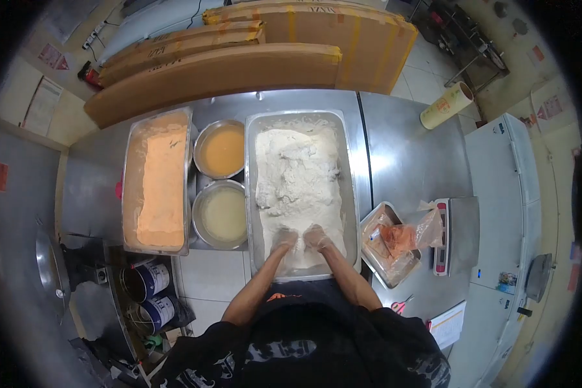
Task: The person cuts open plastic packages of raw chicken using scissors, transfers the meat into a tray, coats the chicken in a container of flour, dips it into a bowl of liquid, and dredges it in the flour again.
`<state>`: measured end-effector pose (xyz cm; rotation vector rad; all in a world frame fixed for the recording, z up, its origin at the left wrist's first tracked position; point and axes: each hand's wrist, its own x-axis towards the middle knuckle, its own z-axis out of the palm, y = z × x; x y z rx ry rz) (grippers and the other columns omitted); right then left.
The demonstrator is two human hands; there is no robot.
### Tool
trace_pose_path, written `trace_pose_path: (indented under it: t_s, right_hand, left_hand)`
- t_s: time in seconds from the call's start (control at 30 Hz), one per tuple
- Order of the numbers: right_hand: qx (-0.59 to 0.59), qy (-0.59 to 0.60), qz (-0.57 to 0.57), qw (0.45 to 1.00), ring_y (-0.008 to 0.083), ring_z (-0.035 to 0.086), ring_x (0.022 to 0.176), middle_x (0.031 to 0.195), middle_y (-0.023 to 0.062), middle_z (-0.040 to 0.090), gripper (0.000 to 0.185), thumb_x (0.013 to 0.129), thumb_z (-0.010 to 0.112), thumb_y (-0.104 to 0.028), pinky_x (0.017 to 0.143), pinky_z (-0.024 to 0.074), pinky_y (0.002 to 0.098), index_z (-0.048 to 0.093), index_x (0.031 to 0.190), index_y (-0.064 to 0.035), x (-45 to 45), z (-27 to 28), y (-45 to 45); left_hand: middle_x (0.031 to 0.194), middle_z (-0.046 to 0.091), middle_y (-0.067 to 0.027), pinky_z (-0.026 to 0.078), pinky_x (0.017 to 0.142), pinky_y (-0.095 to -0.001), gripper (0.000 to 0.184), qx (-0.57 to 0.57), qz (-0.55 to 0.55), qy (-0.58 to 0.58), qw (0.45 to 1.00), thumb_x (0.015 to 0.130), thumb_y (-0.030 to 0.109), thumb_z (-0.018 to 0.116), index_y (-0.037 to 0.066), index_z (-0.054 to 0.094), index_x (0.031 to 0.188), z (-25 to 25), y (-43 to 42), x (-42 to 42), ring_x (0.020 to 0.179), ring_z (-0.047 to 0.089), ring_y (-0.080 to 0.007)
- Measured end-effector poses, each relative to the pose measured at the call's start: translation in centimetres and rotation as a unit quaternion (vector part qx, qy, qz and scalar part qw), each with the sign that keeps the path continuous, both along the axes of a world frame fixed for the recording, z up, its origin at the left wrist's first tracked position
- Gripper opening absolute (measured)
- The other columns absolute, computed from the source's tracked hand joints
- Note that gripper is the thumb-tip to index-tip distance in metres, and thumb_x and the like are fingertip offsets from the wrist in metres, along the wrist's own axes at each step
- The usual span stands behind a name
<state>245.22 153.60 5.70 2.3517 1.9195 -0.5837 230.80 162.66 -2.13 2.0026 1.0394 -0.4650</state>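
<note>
White powder (pixel 297 171) is filling a deep metal tray (pixel 251 194) on the steel desk (pixel 404 155), rising in loose lumps toward the middle and far end. Near the tray's close end, the left hand (pixel 286 238) and the right hand (pixel 315 238) are dipping into the powder side by side, slightly apart. Powder is hiding the fingers, so I cannot tell whether they are clenching, grasping some of it or lying released. Left of this tray, two round metal bowls are standing one behind the other: the far one is holding orange liquid (pixel 224 150), the near one pale yellowish liquid (pixel 224 215). Just beyond them to the left, another deep tray (pixel 132 213) is containing orange powder (pixel 163 187). On the right, a small tray (pixel 398 270) is carrying a clear plastic bag (pixel 401 238) with orange contents, its loose end extending toward a scale (pixel 462 236). Red-handled scissors (pixel 401 305) are lying nearer the person, beside some papers (pixel 447 323).
</note>
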Motion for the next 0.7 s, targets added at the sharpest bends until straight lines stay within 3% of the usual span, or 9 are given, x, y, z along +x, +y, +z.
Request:
trace_pose_path:
  t_s: [0.1, 0.17, 0.27, 0.37, 0.4, 0.43, 0.57, 0.67, 0.7]
  right_hand:
    - [0.069, -0.033, -0.035, 0.996, 0.0212, 0.056, 0.068, 0.069, 0.0054, 0.060, 0.025, 0.088, 0.049, -0.026, 0.063, 0.0467, 0.0371, 0.063, 0.076, -0.0094, 2.3, 0.0, 2.5]
    - [0.082, -0.062, -0.052, 0.993, 0.0222, 0.057, 0.069, 0.070, 0.0060, 0.060, 0.025, 0.088, 0.049, -0.027, 0.064, 0.0471, 0.0381, 0.063, 0.077, -0.0095, 5.5, 0.8, 3.7]
    - [0.067, -0.093, -0.077, 0.990, 0.0237, 0.057, 0.070, 0.071, 0.0068, 0.060, 0.025, 0.088, 0.049, -0.029, 0.067, 0.0475, 0.0396, 0.063, 0.078, -0.0096, 9.9, 1.3, 7.0]
    - [0.032, -0.124, -0.090, 0.988, 0.0251, 0.058, 0.072, 0.073, 0.0076, 0.060, 0.026, 0.087, 0.049, -0.030, 0.069, 0.0480, 0.0411, 0.062, 0.079, -0.0098, 12.3, 1.0, 12.4]
    - [0.018, -0.132, -0.090, 0.987, 0.0256, 0.058, 0.072, 0.073, 0.0079, 0.060, 0.026, 0.087, 0.049, -0.031, 0.070, 0.0482, 0.0416, 0.062, 0.079, -0.0098, 12.9, 0.9, 14.4]
    - [0.003, -0.140, -0.088, 0.986, 0.0261, 0.058, 0.073, 0.073, 0.0082, 0.060, 0.026, 0.087, 0.049, -0.031, 0.071, 0.0483, 0.0421, 0.062, 0.079, -0.0098, 13.4, 0.7, 16.3]
    - [-0.008, -0.097, -0.065, 0.993, 0.0274, 0.059, 0.075, 0.076, 0.0097, 0.060, 0.026, 0.087, 0.049, -0.032, 0.073, 0.0485, 0.0429, 0.061, 0.083, -0.0092, 16.8, 1.5, 22.8]
    - [0.004, -0.004, -0.031, 1.000, 0.0280, 0.059, 0.077, 0.080, 0.0110, 0.060, 0.025, 0.087, 0.049, -0.032, 0.075, 0.0483, 0.0426, 0.059, 0.088, -0.0081, 18.7, 2.2, 25.0]
    - [0.005, 0.023, -0.017, 1.000, 0.0282, 0.059, 0.078, 0.081, 0.0115, 0.060, 0.026, 0.087, 0.049, -0.031, 0.075, 0.0483, 0.0425, 0.058, 0.089, -0.0077, 18.8, 2.5, 25.0]
  left_hand:
    - [0.097, 0.062, -0.0222, 0.046, 0.080, -0.0476, 0.031, 0.081, 0.012, -0.033, 0.996, 0.084, 0.022, 0.044, 0.001, 0.065, 0.091, 7.4, 4.4, 0.8, 0.093, 0.058, -0.0368]
    - [0.095, 0.062, -0.0235, 0.046, 0.078, -0.0481, 0.030, 0.195, -0.025, -0.052, 0.979, 0.084, 0.021, 0.045, 0.000, 0.064, 0.091, 11.1, 7.7, 1.1, 0.091, 0.058, -0.0386]
    - [0.091, 0.061, -0.0254, 0.046, 0.077, -0.0487, 0.028, 0.411, -0.146, -0.046, 0.899, 0.083, 0.021, 0.048, -0.001, 0.064, 0.090, 15.6, 14.0, 3.5, 0.088, 0.057, -0.0414]
    - [0.094, 0.060, -0.0265, 0.046, 0.080, -0.0487, 0.029, 0.312, -0.205, -0.008, 0.928, 0.080, 0.023, 0.052, 0.001, 0.064, 0.095, 17.5, 21.3, 8.7, 0.089, 0.057, -0.0441]
    - [0.098, 0.061, -0.0254, 0.046, 0.082, -0.0469, 0.032, 0.213, -0.003, -0.068, 0.975, 0.079, 0.026, 0.052, 0.002, 0.064, 0.096, 16.5, 22.8, 10.4, 0.093, 0.057, -0.0421]
    - [0.101, 0.062, -0.0243, 0.046, 0.085, -0.0451, 0.036, 0.100, 0.200, -0.125, 0.967, 0.078, 0.029, 0.052, 0.002, 0.064, 0.098, 15.3, 24.0, 11.8, 0.097, 0.058, -0.0400]
    - [0.102, 0.063, -0.0227, 0.047, 0.085, -0.0420, 0.041, 0.141, 0.190, -0.056, 0.970, 0.076, 0.033, 0.050, 0.002, 0.064, 0.100, 11.6, 27.5, 14.8, 0.100, 0.059, -0.0360]
    - [0.099, 0.064, -0.0224, 0.048, 0.081, -0.0423, 0.043, 0.098, 0.123, -0.041, 0.987, 0.075, 0.037, 0.053, 0.003, 0.066, 0.098, 10.2, 28.2, 13.4, 0.095, 0.061, -0.0370]
    - [0.099, 0.064, -0.0225, 0.048, 0.080, -0.0422, 0.047, 0.060, 0.104, -0.093, 0.988, 0.073, 0.042, 0.055, 0.002, 0.066, 0.096, 6.8, 28.4, 12.5, 0.093, 0.061, -0.0368]
